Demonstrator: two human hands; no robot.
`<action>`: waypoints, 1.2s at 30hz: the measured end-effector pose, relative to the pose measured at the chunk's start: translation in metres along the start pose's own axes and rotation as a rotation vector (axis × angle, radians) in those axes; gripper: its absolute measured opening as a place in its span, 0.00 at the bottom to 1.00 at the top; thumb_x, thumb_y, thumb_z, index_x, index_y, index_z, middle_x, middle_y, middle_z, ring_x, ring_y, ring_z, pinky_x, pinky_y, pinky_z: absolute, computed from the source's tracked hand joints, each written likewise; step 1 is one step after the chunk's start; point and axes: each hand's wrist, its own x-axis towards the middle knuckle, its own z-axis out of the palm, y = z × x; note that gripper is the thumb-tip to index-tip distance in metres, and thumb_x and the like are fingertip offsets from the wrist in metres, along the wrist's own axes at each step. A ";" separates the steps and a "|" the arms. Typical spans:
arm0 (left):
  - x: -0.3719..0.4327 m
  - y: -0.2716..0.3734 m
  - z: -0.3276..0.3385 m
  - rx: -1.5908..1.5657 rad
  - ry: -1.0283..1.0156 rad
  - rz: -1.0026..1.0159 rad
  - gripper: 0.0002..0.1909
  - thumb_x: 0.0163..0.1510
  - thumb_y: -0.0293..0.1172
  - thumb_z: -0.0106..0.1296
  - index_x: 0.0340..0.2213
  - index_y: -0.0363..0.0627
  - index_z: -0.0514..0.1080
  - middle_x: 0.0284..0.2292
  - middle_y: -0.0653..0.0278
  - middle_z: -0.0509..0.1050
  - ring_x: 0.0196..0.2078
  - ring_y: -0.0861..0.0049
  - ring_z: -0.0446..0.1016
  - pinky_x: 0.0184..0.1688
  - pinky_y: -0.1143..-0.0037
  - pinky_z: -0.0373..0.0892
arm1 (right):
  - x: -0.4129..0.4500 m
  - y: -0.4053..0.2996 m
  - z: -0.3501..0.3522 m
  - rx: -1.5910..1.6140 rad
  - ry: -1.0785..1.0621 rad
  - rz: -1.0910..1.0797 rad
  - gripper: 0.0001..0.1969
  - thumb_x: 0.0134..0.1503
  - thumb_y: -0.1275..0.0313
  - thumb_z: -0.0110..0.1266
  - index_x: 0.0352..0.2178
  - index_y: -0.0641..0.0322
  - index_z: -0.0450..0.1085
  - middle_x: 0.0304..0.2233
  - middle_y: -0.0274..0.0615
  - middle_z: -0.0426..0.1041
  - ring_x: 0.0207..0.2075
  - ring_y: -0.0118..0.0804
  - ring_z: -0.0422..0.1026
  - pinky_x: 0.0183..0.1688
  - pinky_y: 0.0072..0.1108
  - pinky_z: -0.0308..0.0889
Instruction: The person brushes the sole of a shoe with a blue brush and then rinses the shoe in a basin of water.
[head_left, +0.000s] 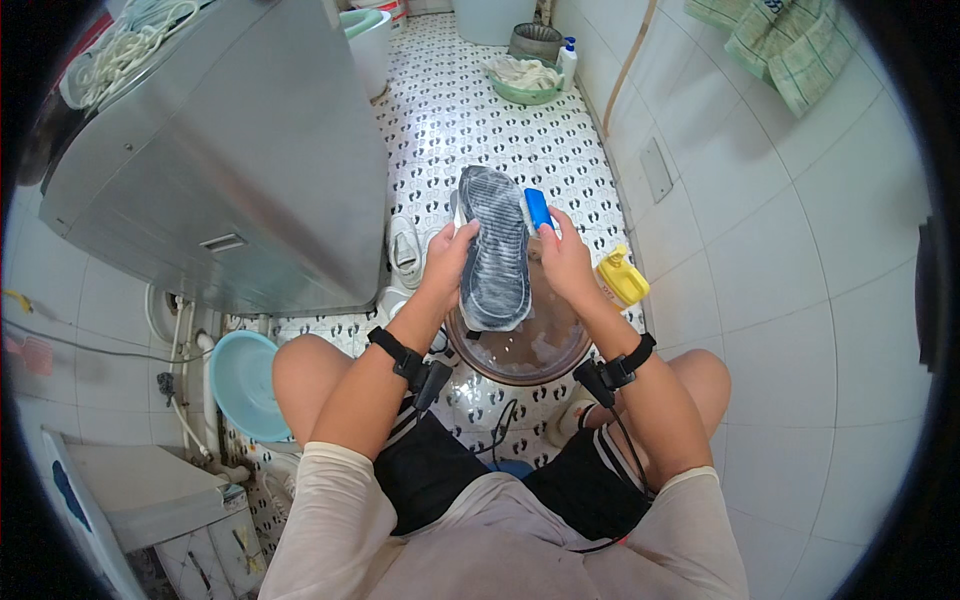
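My left hand (448, 259) grips a shoe (495, 247) by its side, thumb over the edge of the sole. The dark ridged sole faces up and is streaked with whitish foam. In my right hand (564, 253) is a blue scrub brush (537, 208), its pale bristles against the right edge of the shoe near the toe. Below the shoe stands a round brown basin (555, 337) of cloudy, sudsy water. The shoe's upper is mostly hidden underneath.
A yellow-capped bottle (621, 277) stands right of the basin by the tiled wall. White shoes (406, 251) lie left, beside a grey metal appliance (247, 165). A light-blue basin (244, 386) is near my left knee. Farther off sits a green basin (525, 96) holding cloth.
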 end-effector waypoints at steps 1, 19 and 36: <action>0.000 0.000 0.002 0.002 -0.007 0.016 0.17 0.58 0.31 0.50 0.46 0.33 0.66 0.37 0.59 0.76 0.36 0.76 0.76 0.39 0.76 0.73 | -0.003 0.002 0.001 0.001 0.002 -0.003 0.22 0.62 0.64 0.43 0.54 0.66 0.61 0.33 0.60 0.75 0.34 0.57 0.76 0.38 0.37 0.69; 0.014 0.000 -0.020 -0.088 0.084 0.083 0.15 0.58 0.30 0.50 0.43 0.32 0.66 0.38 0.56 0.76 0.36 0.70 0.77 0.39 0.73 0.75 | -0.058 -0.005 0.014 0.191 -0.124 0.008 0.22 0.65 0.63 0.39 0.57 0.62 0.60 0.42 0.60 0.73 0.44 0.56 0.73 0.46 0.35 0.66; 0.021 0.000 -0.024 -0.132 0.112 0.087 0.16 0.58 0.31 0.50 0.43 0.30 0.66 0.37 0.54 0.76 0.36 0.70 0.77 0.39 0.72 0.75 | -0.044 -0.018 0.005 0.211 -0.153 0.061 0.23 0.64 0.62 0.41 0.57 0.61 0.60 0.36 0.51 0.75 0.36 0.43 0.75 0.41 0.29 0.68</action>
